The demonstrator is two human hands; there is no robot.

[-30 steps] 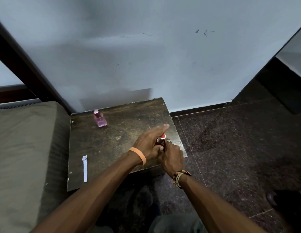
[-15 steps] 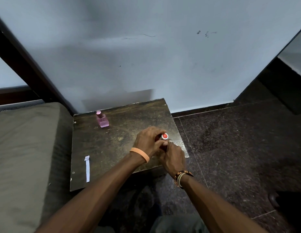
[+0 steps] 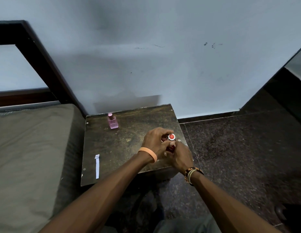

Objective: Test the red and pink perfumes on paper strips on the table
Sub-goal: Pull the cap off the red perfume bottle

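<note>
The red perfume bottle [image 3: 170, 146] stands near the right edge of the small dark table [image 3: 129, 148], mostly hidden between both hands. My left hand [image 3: 155, 140] curls its fingers round the red-and-silver cap [image 3: 171, 137] at the top. My right hand [image 3: 181, 156] grips the bottle's body from the right and below. The pink perfume bottle [image 3: 112, 121] stands upright with its cap on at the table's far left. A white paper strip [image 3: 97, 166] lies flat near the table's front left edge.
A grey-green cushion [image 3: 32, 157] borders the table on the left. The pale wall [image 3: 163, 64] rises right behind the table. Dark speckled floor [image 3: 239, 157] spreads to the right. A dark frame [image 3: 38, 54] slants at the upper left.
My left forefinger, stretched out a second ago, has curled in with the other fingers round the red cap. The cap's red top now faces the camera. The right hand stays on the bottle.
</note>
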